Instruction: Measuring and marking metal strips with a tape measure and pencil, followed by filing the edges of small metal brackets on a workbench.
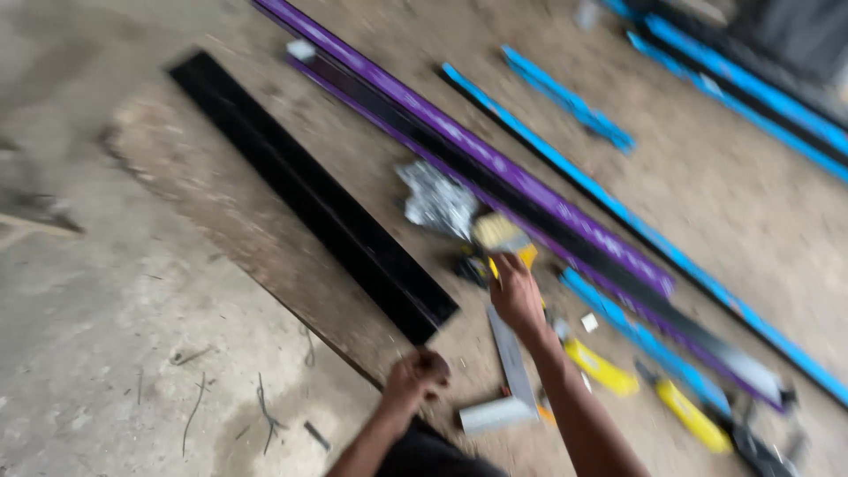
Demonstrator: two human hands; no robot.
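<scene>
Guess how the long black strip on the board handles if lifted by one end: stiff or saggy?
The black strip looks long, thin and flat, so it would probably sag or twist when lifted by one end. Its glossy face suggests a slippery grip. It lies flat on the board, so it is unlikely to roll.

Crumpled silvery foil pkg (436,201) on floor, beside purple-wrapped bar (459,141); small white label (301,49) at bar's far end.
</scene>
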